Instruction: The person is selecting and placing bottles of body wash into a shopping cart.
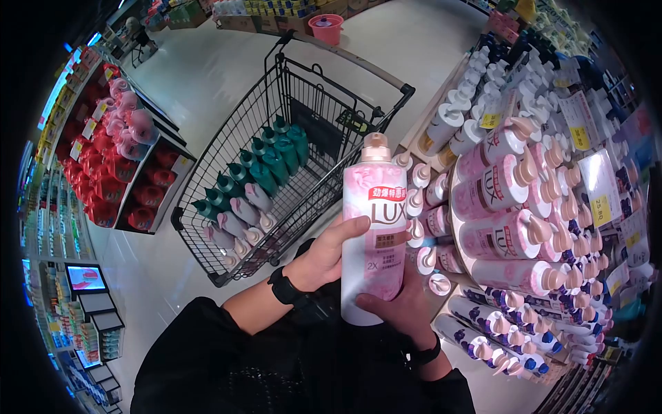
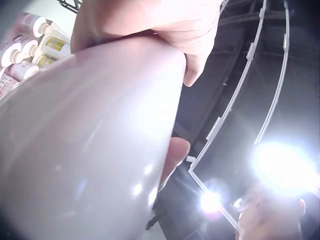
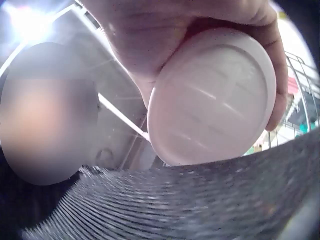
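A pink and white LUX pump bottle point(image 1: 372, 276) stands upright between both hands in the head view, its label toward the camera. My left hand point(image 1: 321, 259) grips its left side, thumb across the front. Lower down, my right hand point(image 1: 407, 307) holds the right side near the base, thumb on the front. In the left wrist view the left hand point(image 2: 150, 20) curls over the glossy bottle point(image 2: 95, 130). The right wrist view shows the bottle's oval base point(image 3: 215, 100) inside the right hand point(image 3: 165, 30); a dark sleeve covers the lower part.
A shopping cart point(image 1: 241, 103) at centre left holds rows of green bottles point(image 1: 272, 162) and several pink-white pump bottles point(image 1: 231, 228). Stacked LUX bottles point(image 1: 483, 193) fill a display at the right. Red bottles point(image 1: 110, 169) crowd a left stand. A pink bucket point(image 1: 326, 31) sits farther back.
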Demonstrator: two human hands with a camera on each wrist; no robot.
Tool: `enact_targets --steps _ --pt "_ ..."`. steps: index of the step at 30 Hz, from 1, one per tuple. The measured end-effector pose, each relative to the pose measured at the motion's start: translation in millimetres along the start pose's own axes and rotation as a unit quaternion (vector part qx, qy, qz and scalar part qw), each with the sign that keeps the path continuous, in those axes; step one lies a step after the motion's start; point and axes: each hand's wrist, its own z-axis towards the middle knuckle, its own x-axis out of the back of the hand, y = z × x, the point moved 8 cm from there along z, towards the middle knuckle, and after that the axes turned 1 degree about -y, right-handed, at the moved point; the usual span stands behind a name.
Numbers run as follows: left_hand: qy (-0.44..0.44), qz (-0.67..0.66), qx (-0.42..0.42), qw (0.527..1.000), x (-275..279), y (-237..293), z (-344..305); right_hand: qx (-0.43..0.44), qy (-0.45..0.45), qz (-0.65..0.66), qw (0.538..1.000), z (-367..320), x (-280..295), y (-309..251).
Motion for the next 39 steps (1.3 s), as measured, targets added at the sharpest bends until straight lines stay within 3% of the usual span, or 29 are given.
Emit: enact_targets --steps 6,8,16,18,21,27,29,33,39 --pt "-0.040 -0.100 0.010 0.994 18 3 -2 0.031 0.017 -0.098 0.995 -2 -15 -19" --pt "-0.046 -0.114 0.004 0.992 21 3 -4 0.036 0.017 -0.077 0.996 -2 -18 -15" --pt "0.031 -0.109 -0.007 0.993 63 12 -32 -0.004 -0.050 -0.004 0.999 12 -59 13" --pt "0.055 -0.097 -0.023 0.993 27 14 -43 -0.012 -0.080 -0.022 0.996 -10 -44 -18" --pt "0.065 -0.099 -0.023 0.993 27 23 -54 -0.026 -0.081 0.000 0.996 -8 -54 -17" --pt "0.057 -0.057 -0.079 0.994 30 48 -76 -0.005 -0.093 -0.014 0.996 2 -73 -23" --pt "0.104 -0.052 -0.071 0.991 47 50 -83 0.002 -0.097 -0.042 0.994 7 -80 -27" --pt "0.105 -0.109 -0.072 0.986 64 52 -93 0.010 -0.097 -0.086 0.992 15 -92 -29" --pt "0.197 0.037 -0.098 0.975 72 76 -113 0.001 -0.094 -0.137 0.986 28 -111 -28"
